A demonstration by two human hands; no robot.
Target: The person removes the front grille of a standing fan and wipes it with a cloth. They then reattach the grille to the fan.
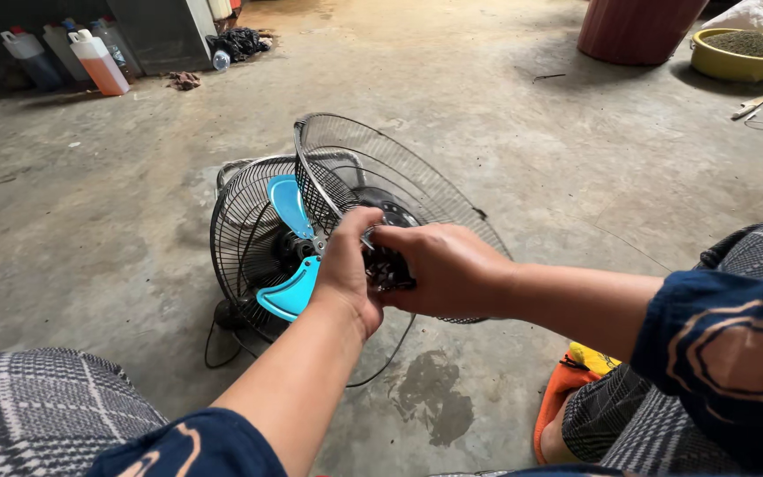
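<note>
Closing around the dark hub (389,265) of the fan (267,247) lying on the floor (90,221), left hand (346,274) and right hand (443,269) meet, both grips shut on it, blue blades (289,291) just left.

A single head-worn camera looks steeply down and forward, close over the lap, toward the concrete floor (117,203).

Note the fan blades (291,256): bright blue against the black wire guards (364,172). Your trousers (33,402) carry a grey-and-white check; your sleeves (735,344) are navy with tan ring motifs. Far right, you see a yellow bowl (744,55) (greenish contents) beside a dull red drum (638,28).
</note>
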